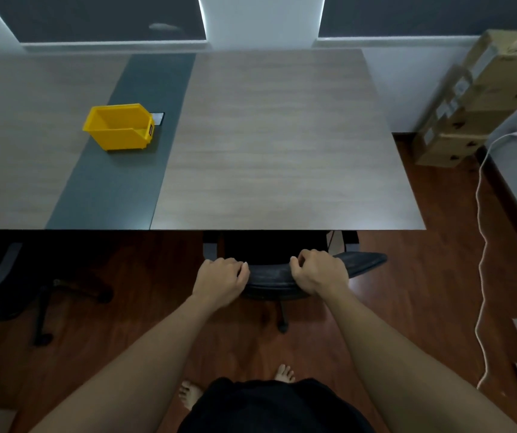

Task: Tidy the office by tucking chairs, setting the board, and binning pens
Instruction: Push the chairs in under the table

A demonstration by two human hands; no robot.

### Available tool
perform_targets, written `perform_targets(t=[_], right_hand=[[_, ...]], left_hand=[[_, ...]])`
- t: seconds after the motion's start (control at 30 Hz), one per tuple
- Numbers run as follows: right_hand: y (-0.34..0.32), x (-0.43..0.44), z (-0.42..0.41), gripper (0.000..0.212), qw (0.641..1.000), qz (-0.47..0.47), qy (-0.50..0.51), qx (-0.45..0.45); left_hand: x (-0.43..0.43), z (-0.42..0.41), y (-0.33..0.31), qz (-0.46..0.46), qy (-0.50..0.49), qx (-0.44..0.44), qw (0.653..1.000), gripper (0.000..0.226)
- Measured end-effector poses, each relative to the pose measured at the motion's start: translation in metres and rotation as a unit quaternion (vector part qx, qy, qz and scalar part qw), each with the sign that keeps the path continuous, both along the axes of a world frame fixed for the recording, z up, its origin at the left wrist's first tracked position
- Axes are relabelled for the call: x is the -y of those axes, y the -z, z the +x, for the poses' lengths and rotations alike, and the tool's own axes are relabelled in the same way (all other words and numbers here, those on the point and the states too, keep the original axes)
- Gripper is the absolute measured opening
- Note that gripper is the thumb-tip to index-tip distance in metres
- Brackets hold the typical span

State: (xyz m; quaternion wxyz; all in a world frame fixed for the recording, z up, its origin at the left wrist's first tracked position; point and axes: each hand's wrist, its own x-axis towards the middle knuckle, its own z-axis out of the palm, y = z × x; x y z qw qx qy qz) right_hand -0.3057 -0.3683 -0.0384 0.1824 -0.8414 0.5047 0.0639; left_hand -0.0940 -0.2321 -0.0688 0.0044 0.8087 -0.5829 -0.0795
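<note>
Black chair (285,276) sits at bench (282,151) front edge, seat already under — left hand (219,281) and right hand (318,271) both curled tight on backrest top, grip placed to push it in. Yellow bin (119,126) far left, looks empty.

Both bare forearms extended forward and slightly inward. The left hand (221,281) and right hand (319,271) lay palm-down, side by side but apart, fingers curled closed over the top edge of the chair back (269,275).
</note>
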Motion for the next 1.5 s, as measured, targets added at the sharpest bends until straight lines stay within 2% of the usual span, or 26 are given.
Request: perform_targets(t=[0.4,0.53,0.77,0.9,0.97,1.1,1.5], right_hand=[[0.008,0.041,0.054,0.055,0.999,0.025,0.028,0.003],[0.008,0.044,0.060,0.052,0.999,0.034,0.027,-0.008],[0.006,0.040,0.062,0.043,0.999,0.016,0.041,-0.011],[0.000,0.040,0.066,0.042,0.998,0.032,0.045,-0.027],[-0.004,0.042,0.070,0.045,0.997,0.064,0.045,-0.029],[-0.013,0.035,0.094,0.061,0.997,0.070,0.029,-0.005],[-0.064,-0.069,0.295,0.066,0.988,0.089,-0.110,0.057]], left_hand=[[0.062,0.062,0.003,0.011,-0.003,-0.003,1.000,0.052],[0.067,0.068,0.006,0.015,-0.017,0.000,1.000,0.047],[0.064,0.068,0.010,0.029,-0.016,0.015,0.999,0.051],[0.067,0.071,-0.003,0.058,0.005,-0.032,0.998,0.059],[0.067,0.078,-0.015,0.073,0.015,-0.086,0.994,0.061],[0.038,0.110,-0.042,0.033,-0.009,-0.163,0.986,0.062],[-0.141,0.284,-0.094,-0.006,-0.179,-0.145,0.973,0.066]])
